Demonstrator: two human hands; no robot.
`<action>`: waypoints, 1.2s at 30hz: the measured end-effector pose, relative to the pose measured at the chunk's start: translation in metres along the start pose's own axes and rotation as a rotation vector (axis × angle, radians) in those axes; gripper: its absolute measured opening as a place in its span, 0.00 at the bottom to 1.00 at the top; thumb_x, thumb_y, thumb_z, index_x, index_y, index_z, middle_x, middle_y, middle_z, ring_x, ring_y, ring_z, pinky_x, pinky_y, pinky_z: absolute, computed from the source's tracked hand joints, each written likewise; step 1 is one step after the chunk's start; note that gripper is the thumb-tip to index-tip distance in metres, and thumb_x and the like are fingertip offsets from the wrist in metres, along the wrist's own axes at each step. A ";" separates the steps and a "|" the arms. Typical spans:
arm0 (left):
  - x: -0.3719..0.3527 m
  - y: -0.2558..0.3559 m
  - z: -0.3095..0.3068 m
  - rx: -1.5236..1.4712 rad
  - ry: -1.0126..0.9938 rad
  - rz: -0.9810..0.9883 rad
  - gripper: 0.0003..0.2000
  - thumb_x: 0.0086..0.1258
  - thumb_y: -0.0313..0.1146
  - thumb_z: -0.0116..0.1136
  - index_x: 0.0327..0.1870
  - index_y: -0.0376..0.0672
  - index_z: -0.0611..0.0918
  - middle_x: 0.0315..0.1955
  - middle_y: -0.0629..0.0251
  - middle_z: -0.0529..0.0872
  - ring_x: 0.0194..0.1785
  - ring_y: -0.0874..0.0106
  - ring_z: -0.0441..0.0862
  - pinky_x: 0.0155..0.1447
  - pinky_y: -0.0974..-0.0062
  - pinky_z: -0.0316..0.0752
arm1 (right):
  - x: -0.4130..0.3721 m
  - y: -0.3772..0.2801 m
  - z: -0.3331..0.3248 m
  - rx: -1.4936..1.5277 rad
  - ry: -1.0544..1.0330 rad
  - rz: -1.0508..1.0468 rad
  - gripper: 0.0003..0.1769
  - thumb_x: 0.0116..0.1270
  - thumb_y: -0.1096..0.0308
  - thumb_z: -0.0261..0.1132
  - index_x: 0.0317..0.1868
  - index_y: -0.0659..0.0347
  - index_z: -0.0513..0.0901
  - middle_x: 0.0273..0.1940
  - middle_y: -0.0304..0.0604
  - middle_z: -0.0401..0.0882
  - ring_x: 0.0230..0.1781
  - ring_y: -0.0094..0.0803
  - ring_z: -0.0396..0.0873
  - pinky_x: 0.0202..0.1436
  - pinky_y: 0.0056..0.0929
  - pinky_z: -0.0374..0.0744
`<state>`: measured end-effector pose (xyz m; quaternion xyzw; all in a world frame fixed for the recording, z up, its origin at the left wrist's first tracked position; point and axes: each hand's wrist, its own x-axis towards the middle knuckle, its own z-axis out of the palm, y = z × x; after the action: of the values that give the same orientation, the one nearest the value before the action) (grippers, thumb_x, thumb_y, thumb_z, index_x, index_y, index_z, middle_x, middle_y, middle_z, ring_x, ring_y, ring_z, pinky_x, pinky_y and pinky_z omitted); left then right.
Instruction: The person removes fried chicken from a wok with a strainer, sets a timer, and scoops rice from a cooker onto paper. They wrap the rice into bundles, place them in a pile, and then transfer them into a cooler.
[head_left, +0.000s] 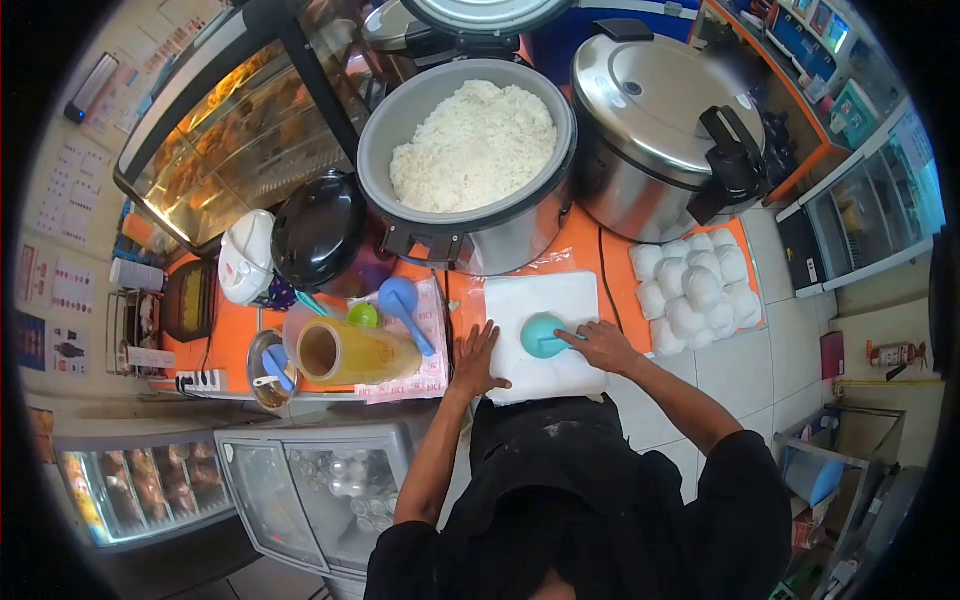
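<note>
My right hand [607, 345] grips the handle of a teal rice scoop [542, 335], whose round bowl is turned face down on a white sheet [540, 300] spread on the orange counter. Beside it, my left hand [478, 362] lies flat with fingers apart on the sheet's left edge, holding nothing. Straight behind the sheet stands an open rice cooker [468, 150] filled with white cooked rice. To the right of the sheet, several wrapped white rice balls [692, 288] are piled together.
A closed steel cooker [665, 120] stands at the back right. Left of the sheet are a roll of clear wrap [350, 352], a blue scoop [402, 300], a black lid [318, 230] and a small white cooker [245, 258]. A glass warmer [235, 130] stands far left.
</note>
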<state>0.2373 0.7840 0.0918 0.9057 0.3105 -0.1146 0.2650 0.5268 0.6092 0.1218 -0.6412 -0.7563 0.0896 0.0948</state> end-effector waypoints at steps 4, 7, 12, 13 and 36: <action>-0.001 0.003 -0.002 -0.010 0.001 -0.013 0.68 0.38 0.53 0.86 0.84 0.47 0.55 0.86 0.66 0.46 0.88 0.58 0.37 0.85 0.39 0.35 | 0.017 0.001 0.000 0.087 -0.091 0.097 0.27 0.78 0.60 0.59 0.76 0.40 0.71 0.41 0.47 0.86 0.43 0.45 0.86 0.49 0.45 0.81; -0.006 0.004 -0.001 -0.010 -0.016 -0.024 0.68 0.39 0.54 0.86 0.84 0.47 0.55 0.86 0.65 0.46 0.88 0.58 0.37 0.85 0.39 0.34 | 0.017 -0.002 -0.003 0.149 -0.148 0.145 0.27 0.78 0.58 0.59 0.76 0.42 0.71 0.42 0.49 0.87 0.44 0.46 0.87 0.46 0.48 0.82; 0.000 0.000 0.000 0.044 -0.012 -0.007 0.68 0.39 0.58 0.85 0.84 0.48 0.54 0.86 0.65 0.46 0.88 0.58 0.37 0.85 0.40 0.35 | 0.018 0.001 -0.022 0.131 -0.131 0.071 0.26 0.79 0.55 0.58 0.75 0.44 0.71 0.41 0.49 0.88 0.43 0.47 0.87 0.44 0.48 0.83; 0.000 -0.001 0.003 0.059 -0.018 -0.017 0.68 0.40 0.59 0.84 0.85 0.48 0.54 0.86 0.65 0.47 0.88 0.58 0.37 0.85 0.40 0.34 | 0.014 -0.003 -0.024 0.213 -0.109 0.100 0.26 0.80 0.53 0.57 0.75 0.45 0.72 0.42 0.49 0.88 0.43 0.48 0.87 0.44 0.47 0.83; -0.058 0.045 0.014 -0.151 0.151 0.323 0.38 0.58 0.39 0.77 0.71 0.41 0.74 0.73 0.55 0.70 0.77 0.55 0.65 0.80 0.55 0.60 | -0.017 -0.021 -0.008 0.501 -0.039 0.074 0.30 0.64 0.59 0.74 0.63 0.63 0.79 0.65 0.52 0.77 0.69 0.50 0.72 0.75 0.46 0.68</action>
<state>0.2195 0.7170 0.1198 0.9274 0.1877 0.0214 0.3229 0.5117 0.5894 0.1345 -0.6230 -0.6883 0.2899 0.2327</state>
